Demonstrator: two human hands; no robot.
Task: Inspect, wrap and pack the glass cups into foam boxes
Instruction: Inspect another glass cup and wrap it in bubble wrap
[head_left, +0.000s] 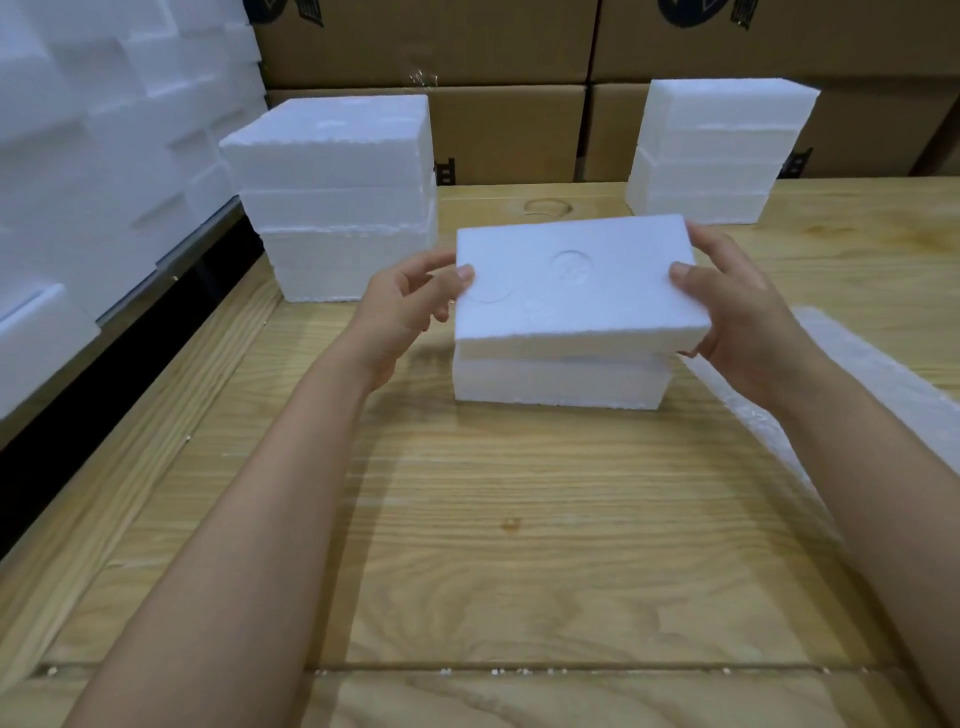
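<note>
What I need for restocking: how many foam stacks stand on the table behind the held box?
2: left stack at back left, right stack at back right. Others may be unseen.

Both hands, left hand (402, 306) and right hand (737, 306), grip a foam lid (576, 283) (slightly askew) over the foam box (558, 382) on the wooden surface (493, 545).

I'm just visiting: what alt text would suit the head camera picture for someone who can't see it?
A person's left hand and right hand grip a white foam lid by its ends, over a foam box on a wooden table. Foam box stacks stand behind, bubble wrap lies at right.
</note>
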